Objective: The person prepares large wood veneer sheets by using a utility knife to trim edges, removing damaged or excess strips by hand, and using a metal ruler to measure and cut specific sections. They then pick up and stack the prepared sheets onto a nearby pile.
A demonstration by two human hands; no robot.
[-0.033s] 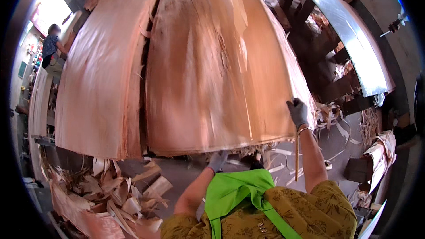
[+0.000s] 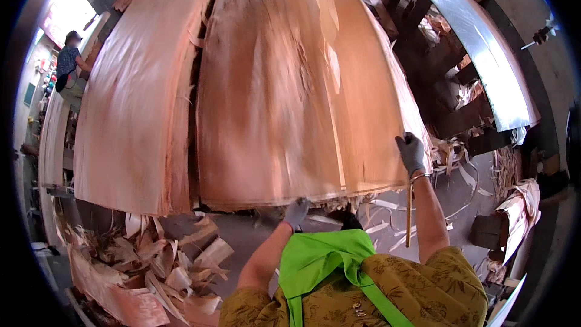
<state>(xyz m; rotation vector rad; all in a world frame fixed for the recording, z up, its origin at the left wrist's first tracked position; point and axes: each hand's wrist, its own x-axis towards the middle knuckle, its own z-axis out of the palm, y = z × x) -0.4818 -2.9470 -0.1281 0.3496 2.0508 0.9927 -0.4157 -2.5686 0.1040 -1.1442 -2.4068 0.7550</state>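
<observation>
The grey-gloved right hand [image 2: 411,152], centre right, pinches the thin tan wood sheet [image 2: 369,127], which may tear if the grey-gloved left hand [image 2: 296,212], lower centre, grip unclear, pulls unevenly.

Wood scraps [image 2: 160,257] lie heaped at the near left edge of the visible floor [image 2: 241,241]. A brown box [image 2: 489,232] stands toward the floor's right edge, with a creased wood sheet [image 2: 520,209] just beside it. A long silver sheet [image 2: 478,54] rests on dark supports [image 2: 474,117], far right. A co-worker [image 2: 68,63] stands far left; a bright window [image 2: 68,11] is behind.
</observation>
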